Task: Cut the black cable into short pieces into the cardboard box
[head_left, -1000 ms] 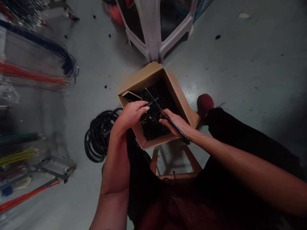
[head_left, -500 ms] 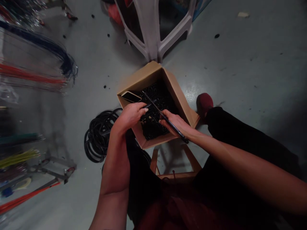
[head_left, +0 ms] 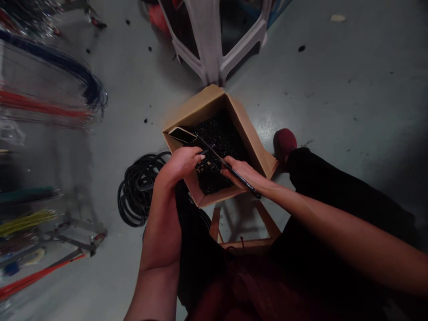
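Note:
My left hand point(head_left: 186, 159) is closed over the left side of an open cardboard box point(head_left: 249, 131). Between its fingers is the end of a black ribbed tube point(head_left: 207, 149). My right hand point(head_left: 237, 170) grips a long, thin cutting tool point(head_left: 245, 183) with a black handle; whether it has one blade or two I cannot tell. The blade lies across the tube end, pointing to the upper left. Below both hands, the box holds many small black pieces point(head_left: 227, 129). A dark, flat, light-edged object point(head_left: 183, 134) leans in its left corner.
Coiled black tubing point(head_left: 133, 189) lies on the floor left of the box. A white plastic stool point(head_left: 210, 40) stands behind it, and a wooden frame point(head_left: 216, 223) is nearer me. Wire bundles point(head_left: 43, 104) hang at the left, by a wheeled metal stand point(head_left: 80, 238). A shoe point(head_left: 285, 141) is at the right.
The blade tip has dropped slightly, and my left hand has shifted a little down and left. Less tube shows past the blade than before. Both grips stay the same.

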The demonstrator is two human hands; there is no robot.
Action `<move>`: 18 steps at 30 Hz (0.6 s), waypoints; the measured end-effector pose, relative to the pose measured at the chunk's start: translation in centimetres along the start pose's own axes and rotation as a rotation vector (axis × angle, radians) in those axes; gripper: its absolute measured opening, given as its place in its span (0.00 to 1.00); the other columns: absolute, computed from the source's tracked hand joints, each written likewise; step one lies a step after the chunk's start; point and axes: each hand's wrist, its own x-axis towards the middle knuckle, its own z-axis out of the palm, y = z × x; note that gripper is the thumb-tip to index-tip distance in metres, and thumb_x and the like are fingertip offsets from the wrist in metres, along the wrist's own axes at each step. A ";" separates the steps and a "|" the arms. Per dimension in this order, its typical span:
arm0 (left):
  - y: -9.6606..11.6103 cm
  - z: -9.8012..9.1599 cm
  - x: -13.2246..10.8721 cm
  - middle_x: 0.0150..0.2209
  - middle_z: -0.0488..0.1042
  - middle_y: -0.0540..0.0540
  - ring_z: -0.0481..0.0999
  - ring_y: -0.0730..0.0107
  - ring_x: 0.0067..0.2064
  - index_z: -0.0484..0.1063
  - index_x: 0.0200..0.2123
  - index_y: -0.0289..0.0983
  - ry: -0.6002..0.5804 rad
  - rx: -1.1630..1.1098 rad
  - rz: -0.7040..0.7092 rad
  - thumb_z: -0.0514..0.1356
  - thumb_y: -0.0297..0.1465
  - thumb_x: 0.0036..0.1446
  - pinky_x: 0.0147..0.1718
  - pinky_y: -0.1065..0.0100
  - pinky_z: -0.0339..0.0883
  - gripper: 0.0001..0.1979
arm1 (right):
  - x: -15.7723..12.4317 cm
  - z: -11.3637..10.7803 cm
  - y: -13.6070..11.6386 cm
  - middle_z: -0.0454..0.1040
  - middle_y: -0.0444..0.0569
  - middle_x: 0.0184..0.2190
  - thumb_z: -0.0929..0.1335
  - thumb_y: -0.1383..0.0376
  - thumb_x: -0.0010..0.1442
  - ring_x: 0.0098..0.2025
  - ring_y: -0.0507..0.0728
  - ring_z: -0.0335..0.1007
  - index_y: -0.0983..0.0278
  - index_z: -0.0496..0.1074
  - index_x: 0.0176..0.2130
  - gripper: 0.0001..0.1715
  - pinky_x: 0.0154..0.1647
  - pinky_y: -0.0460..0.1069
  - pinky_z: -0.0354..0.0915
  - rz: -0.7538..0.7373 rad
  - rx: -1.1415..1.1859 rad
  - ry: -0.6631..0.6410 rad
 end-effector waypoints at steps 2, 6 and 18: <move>-0.1 0.1 0.0 0.29 0.75 0.45 0.71 0.69 0.28 0.74 0.35 0.34 -0.011 0.009 -0.005 0.50 0.30 0.59 0.29 0.71 0.60 0.13 | 0.0 0.1 0.1 0.69 0.46 0.27 0.60 0.62 0.59 0.27 0.54 0.63 0.62 0.62 0.38 0.06 0.28 0.46 0.52 -0.014 -0.023 -0.001; -0.2 0.2 0.1 0.31 0.76 0.44 0.72 0.70 0.28 0.74 0.38 0.33 -0.032 0.036 -0.012 0.49 0.30 0.59 0.30 0.71 0.60 0.14 | 0.0 0.3 0.2 0.71 0.48 0.29 0.60 0.63 0.60 0.29 0.55 0.65 0.62 0.62 0.38 0.06 0.28 0.46 0.52 -0.034 -0.087 0.000; -0.8 0.8 0.7 0.26 0.75 0.44 0.74 0.65 0.29 0.75 0.39 0.35 -0.043 0.148 -0.114 0.51 0.30 0.58 0.32 0.68 0.63 0.14 | 0.3 1.3 0.9 0.74 0.49 0.29 0.62 0.60 0.60 0.31 0.57 0.70 0.62 0.66 0.39 0.09 0.28 0.46 0.52 0.007 -0.143 -0.007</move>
